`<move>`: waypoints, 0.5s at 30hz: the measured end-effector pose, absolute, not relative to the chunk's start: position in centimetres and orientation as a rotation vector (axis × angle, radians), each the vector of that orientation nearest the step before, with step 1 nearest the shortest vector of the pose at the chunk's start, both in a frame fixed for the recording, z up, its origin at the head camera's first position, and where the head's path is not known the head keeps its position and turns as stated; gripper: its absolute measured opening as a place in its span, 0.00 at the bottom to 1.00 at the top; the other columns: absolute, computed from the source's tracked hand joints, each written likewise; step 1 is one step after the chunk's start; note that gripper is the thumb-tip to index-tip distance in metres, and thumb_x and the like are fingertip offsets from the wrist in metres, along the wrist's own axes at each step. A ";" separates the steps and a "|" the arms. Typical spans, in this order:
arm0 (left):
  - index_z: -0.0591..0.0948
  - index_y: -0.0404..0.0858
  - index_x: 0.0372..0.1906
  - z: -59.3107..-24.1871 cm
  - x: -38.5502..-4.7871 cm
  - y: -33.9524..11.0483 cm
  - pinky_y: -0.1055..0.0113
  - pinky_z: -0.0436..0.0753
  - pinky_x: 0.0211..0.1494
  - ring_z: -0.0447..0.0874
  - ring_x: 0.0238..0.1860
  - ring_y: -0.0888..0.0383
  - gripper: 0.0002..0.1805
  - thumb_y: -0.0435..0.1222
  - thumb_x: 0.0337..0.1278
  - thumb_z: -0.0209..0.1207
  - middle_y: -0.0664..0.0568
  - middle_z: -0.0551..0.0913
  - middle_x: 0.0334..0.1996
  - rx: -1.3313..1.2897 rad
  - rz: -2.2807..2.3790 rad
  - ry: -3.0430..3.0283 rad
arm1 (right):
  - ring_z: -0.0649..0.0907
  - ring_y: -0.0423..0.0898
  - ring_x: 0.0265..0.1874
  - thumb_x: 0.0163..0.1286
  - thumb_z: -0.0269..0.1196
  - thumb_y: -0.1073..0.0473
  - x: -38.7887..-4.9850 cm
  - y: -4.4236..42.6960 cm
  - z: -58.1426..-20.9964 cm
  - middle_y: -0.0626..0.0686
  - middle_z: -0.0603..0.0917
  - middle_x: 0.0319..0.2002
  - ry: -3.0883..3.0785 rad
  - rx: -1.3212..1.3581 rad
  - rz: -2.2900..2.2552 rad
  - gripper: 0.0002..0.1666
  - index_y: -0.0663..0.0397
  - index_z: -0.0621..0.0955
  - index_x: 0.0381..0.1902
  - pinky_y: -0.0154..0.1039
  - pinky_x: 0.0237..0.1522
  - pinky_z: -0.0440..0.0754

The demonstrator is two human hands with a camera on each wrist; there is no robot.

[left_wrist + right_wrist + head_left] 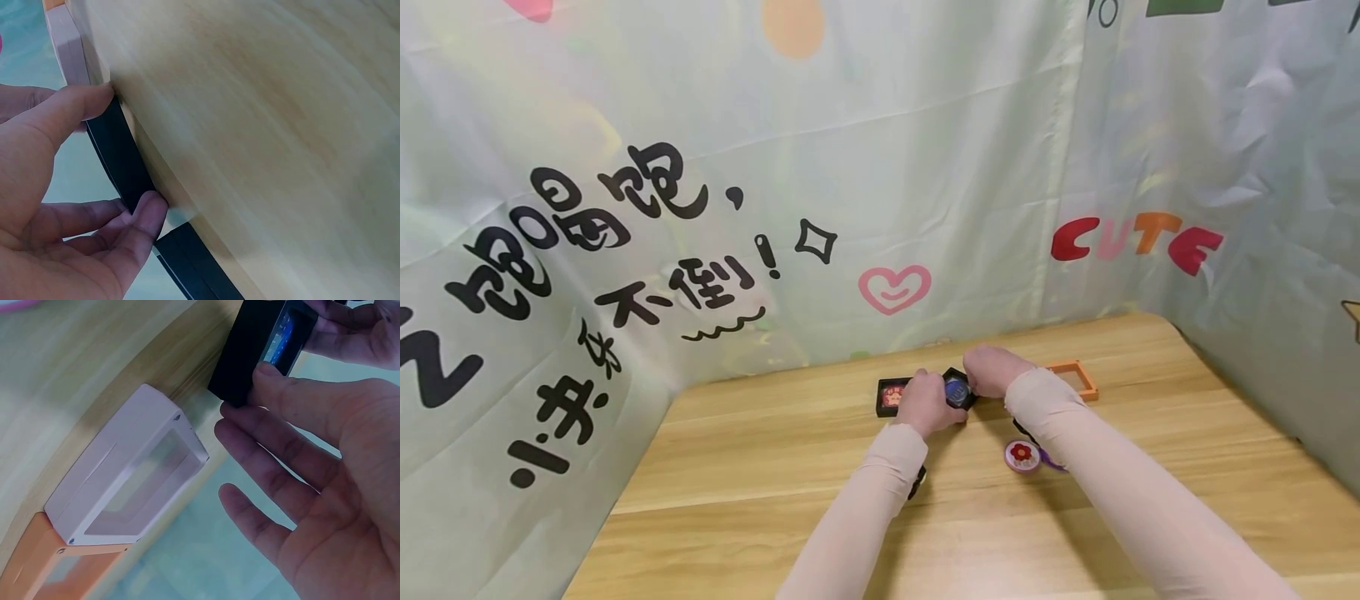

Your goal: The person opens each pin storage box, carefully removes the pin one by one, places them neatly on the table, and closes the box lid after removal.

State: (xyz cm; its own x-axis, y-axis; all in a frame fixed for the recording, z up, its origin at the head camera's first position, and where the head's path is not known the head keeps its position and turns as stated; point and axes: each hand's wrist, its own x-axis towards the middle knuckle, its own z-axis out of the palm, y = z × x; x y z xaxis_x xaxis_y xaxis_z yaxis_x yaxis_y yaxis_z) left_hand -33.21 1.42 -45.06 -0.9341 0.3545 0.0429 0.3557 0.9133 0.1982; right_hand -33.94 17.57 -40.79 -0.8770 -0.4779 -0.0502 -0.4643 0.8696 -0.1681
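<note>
Both hands are at a black five-sided box with a round blue insert. The left hand grips its near left side; in the left wrist view the left hand has its thumb and fingertips on the edge of the black box. From the other side, the right hand holds it. In the right wrist view the right hand pinches a corner of the box with thumb and forefinger, its other fingers extended.
Left of it lies a second black box with a red insert. A pale pink frame and an orange frame lie to the right. Nearer the person are a round flower case and a purple band. Printed cloth hangs behind.
</note>
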 end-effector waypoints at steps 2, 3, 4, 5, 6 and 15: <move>0.86 0.34 0.52 -45.1 -33.2 1.5 0.63 0.90 0.46 0.83 0.40 0.54 0.33 0.53 0.51 0.81 0.46 0.83 0.44 -0.563 -0.316 -3.073 | 0.63 0.42 0.20 0.65 0.62 0.74 -33.9 17.4 -40.7 0.43 0.61 0.15 2.950 -0.727 -0.213 0.29 0.45 0.64 0.13 0.34 0.28 0.65; 0.86 0.34 0.53 -45.0 -33.1 1.4 0.63 0.90 0.47 0.83 0.40 0.54 0.33 0.53 0.51 0.81 0.46 0.83 0.44 -0.565 -0.315 -3.077 | 0.63 0.43 0.20 0.65 0.62 0.74 -33.8 17.4 -40.6 0.44 0.62 0.15 2.945 -0.719 -0.212 0.28 0.45 0.65 0.13 0.35 0.29 0.65; 0.86 0.34 0.53 -45.0 -33.1 1.4 0.63 0.90 0.47 0.83 0.40 0.54 0.33 0.53 0.51 0.81 0.46 0.83 0.44 -0.566 -0.319 -3.081 | 0.63 0.43 0.20 0.65 0.62 0.74 -33.7 17.3 -40.6 0.44 0.63 0.15 2.939 -0.714 -0.215 0.28 0.45 0.65 0.14 0.35 0.28 0.65; 0.86 0.34 0.53 -45.0 -33.0 1.4 0.63 0.90 0.47 0.83 0.40 0.54 0.33 0.53 0.51 0.81 0.46 0.83 0.44 -0.568 -0.326 -3.086 | 0.63 0.43 0.20 0.65 0.62 0.74 -33.7 17.3 -40.6 0.44 0.63 0.16 2.932 -0.709 -0.220 0.28 0.45 0.65 0.14 0.34 0.28 0.65; 0.86 0.33 0.53 -44.9 -32.9 1.3 0.63 0.90 0.47 0.83 0.40 0.54 0.33 0.52 0.51 0.82 0.46 0.83 0.44 -0.574 -0.332 -3.088 | 0.63 0.43 0.20 0.65 0.62 0.74 -33.7 17.2 -40.6 0.44 0.63 0.16 2.922 -0.703 -0.229 0.27 0.45 0.66 0.14 0.34 0.28 0.65; 0.86 0.35 0.50 -47.3 -34.7 0.6 0.63 0.88 0.42 0.82 0.38 0.56 0.34 0.55 0.47 0.82 0.47 0.83 0.43 -0.637 -0.356 -3.041 | 0.63 0.42 0.21 0.67 0.62 0.74 -33.1 16.8 -40.4 0.45 0.65 0.16 2.911 -0.686 -0.222 0.25 0.47 0.69 0.15 0.34 0.28 0.65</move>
